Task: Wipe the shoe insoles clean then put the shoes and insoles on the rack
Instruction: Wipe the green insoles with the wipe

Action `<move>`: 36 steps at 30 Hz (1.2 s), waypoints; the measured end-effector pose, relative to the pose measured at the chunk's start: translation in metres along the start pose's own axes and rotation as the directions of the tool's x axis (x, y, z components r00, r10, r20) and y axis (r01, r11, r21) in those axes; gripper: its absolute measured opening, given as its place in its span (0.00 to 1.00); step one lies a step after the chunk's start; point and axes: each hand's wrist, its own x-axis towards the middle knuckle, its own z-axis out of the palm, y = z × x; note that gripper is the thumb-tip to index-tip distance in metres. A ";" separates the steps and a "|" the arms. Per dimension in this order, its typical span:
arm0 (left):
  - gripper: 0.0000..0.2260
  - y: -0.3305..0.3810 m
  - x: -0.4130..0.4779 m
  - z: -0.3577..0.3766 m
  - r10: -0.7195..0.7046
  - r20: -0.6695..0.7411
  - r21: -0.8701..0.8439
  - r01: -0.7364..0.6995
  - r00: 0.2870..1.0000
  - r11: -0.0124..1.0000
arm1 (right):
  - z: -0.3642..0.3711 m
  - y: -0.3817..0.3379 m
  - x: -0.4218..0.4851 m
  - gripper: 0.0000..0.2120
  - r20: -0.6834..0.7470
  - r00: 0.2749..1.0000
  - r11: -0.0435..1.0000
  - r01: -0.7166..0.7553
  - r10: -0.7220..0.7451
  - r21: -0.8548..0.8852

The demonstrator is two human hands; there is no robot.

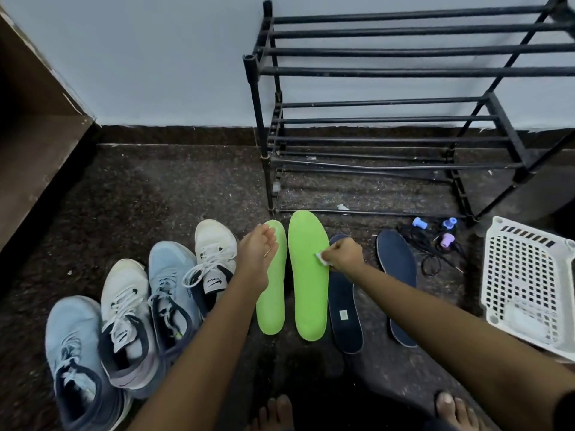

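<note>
Two bright green insoles lie side by side on the dark floor, the left green insole [273,293] and the right green insole [308,275]. My right hand [343,255] pinches a small white wipe [321,258] against the right green insole's edge. My left hand [256,251] hovers with relaxed fingers over the toe end of the left green insole. Two navy insoles [345,309] [396,281] lie to the right. Two white shoes [214,256] [124,315] and two light blue shoes [169,293] [74,353] stand in a row at the left. The black shoe rack [389,119] stands against the wall.
A white perforated plastic basket [529,281] sits at the right edge. Black cords with small blue and purple plugs [435,241] lie by the rack's foot. A brown wooden cabinet [34,135] fills the left side. My bare feet [280,412] are at the bottom.
</note>
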 end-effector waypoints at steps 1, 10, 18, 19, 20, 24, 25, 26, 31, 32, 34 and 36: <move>0.10 -0.004 0.002 -0.003 -0.008 -0.010 0.003 0.008 1.000 1.000 | 0.006 0.004 0.005 0.16 0.003 1.000 0.999 -0.009 0.009 -0.038; 0.05 -0.015 0.003 -0.005 -0.051 0.000 0.050 0.051 0.999 0.997 | 0.040 0.026 0.028 0.17 -0.020 0.999 0.993 -0.039 0.037 -0.107; 0.05 -0.011 -0.008 0.023 -0.017 0.043 0.140 0.010 0.999 0.990 | -0.010 0.013 0.017 0.17 -0.090 0.994 0.993 -0.048 0.058 0.108; 0.05 -0.011 -0.011 0.033 -0.010 0.069 0.157 -0.001 0.998 0.988 | -0.025 0.013 0.017 0.16 -0.102 0.993 0.983 -0.042 0.061 0.179; 0.05 -0.011 -0.014 0.042 -0.003 0.097 0.174 -0.014 0.995 0.985 | -0.040 0.013 0.017 0.15 -0.110 0.992 0.968 -0.034 0.063 0.248; 0.05 -0.017 -0.029 0.097 0.001 0.214 0.253 -0.057 0.977 0.966 | -0.105 0.026 0.020 0.14 -0.169 0.983 0.882 0.015 0.074 0.471; 0.05 -0.020 -0.034 0.112 -0.005 0.239 0.276 -0.063 0.971 0.959 | -0.120 0.032 0.021 0.13 -0.186 0.979 0.857 0.024 0.085 0.514; 0.05 -0.025 -0.039 0.132 -0.015 0.269 0.299 -0.069 0.963 0.952 | -0.140 0.040 0.021 0.13 -0.216 0.971 0.823 0.039 0.102 0.566; 0.07 -0.058 -0.069 0.220 -0.069 0.436 0.433 -0.142 0.897 0.890 | -0.238 0.089 0.021 0.08 -0.338 0.932 0.735 0.138 0.130 0.664; 0.08 -0.066 -0.077 0.235 -0.087 0.468 0.451 -0.153 0.879 0.880 | -0.259 0.101 0.018 0.07 -0.391 0.908 0.720 0.170 0.151 0.673; 0.07 -0.083 -0.093 0.262 -0.134 0.531 0.477 -0.164 0.837 0.863 | -0.303 0.126 0.009 0.05 -0.490 0.847 0.715 0.212 0.206 0.667; 0.07 -0.104 -0.108 0.285 -0.188 0.577 0.503 -0.164 0.795 0.849 | -0.350 0.153 0.002 0.04 -0.610 0.756 0.756 0.251 0.238 0.605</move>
